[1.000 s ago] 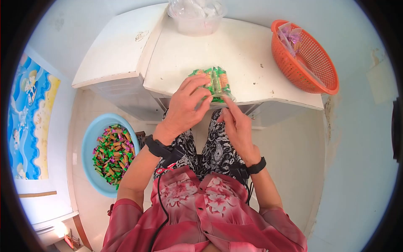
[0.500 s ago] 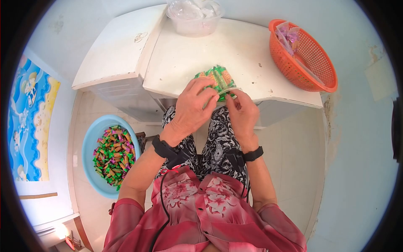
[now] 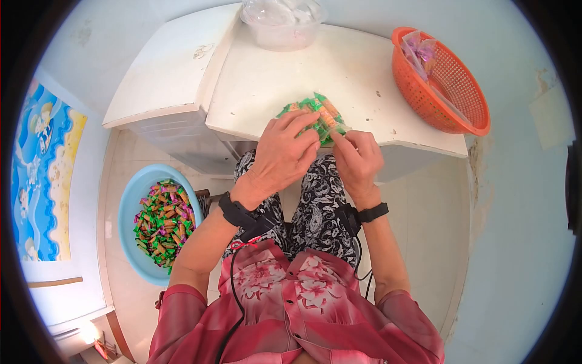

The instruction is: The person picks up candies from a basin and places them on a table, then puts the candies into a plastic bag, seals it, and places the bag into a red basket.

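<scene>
A clear plastic bag (image 3: 328, 113) packed with green-and-orange wrapped sweets lies at the front edge of the white table. My left hand (image 3: 282, 151) rests over the near left side of the bag, fingers bent and holding it. At the bag's near right corner, my right hand (image 3: 359, 159) is closed, thumb and forefinger pinching the plastic edge. The fingertips partly cover the bag's near edge.
An orange mesh basket (image 3: 441, 91) with purple-wrapped packets stands at the table's right. At the back is a clear tub (image 3: 284, 27) of plastic bags. A blue basin (image 3: 128, 209) of loose wrapped sweets sits on the floor, left of my legs.
My right hand has moved slightly right and down, turning over with its fingers curled. The bag lies flatter, and my left hand has shifted a little onto it.
</scene>
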{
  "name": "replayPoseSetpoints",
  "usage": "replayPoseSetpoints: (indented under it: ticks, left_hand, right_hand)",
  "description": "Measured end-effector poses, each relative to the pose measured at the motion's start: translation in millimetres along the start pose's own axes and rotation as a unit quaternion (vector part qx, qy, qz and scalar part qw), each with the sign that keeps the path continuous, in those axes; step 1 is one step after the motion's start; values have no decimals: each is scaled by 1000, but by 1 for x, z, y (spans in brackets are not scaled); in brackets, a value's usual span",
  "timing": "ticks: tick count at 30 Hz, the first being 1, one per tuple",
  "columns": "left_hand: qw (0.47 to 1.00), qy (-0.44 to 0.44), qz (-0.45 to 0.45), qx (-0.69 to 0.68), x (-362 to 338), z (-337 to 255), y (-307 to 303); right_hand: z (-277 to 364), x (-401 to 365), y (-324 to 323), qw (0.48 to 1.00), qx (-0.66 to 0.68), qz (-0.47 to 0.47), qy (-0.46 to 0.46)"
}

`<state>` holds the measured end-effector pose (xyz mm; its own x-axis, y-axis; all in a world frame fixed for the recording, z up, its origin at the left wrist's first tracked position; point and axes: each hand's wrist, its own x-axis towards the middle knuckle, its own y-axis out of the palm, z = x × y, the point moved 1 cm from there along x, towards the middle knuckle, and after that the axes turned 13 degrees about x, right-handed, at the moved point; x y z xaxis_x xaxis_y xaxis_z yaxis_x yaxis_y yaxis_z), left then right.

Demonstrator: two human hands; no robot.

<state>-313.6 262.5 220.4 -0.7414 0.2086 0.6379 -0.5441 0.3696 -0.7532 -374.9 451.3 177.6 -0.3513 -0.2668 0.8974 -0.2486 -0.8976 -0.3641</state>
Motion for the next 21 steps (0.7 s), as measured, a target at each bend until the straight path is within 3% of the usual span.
replayPoseSetpoints:
  ticks: [9,12,15,19,21]
  left_hand:
    - [1000,7,-3,20,-7,3,6]
    - [999,-21,-33,-15,-8,1,-3]
    - [988,-109,-63,-91,-15,21,-16]
    - [968,-204,-40,-138,-19,57,-16]
    - [971,-176,-23,-160,-12,65,-13]
  right_hand:
    - [5,-1,6,996,8,-2,90]
    - [12,-3,1,989,54,-12,138]
    - [13,-11,-18,978,103,-47,177]
    - [28,-17,-27,959,122,-59,250]
    - [33,-17,-20,959,104,-42,260]
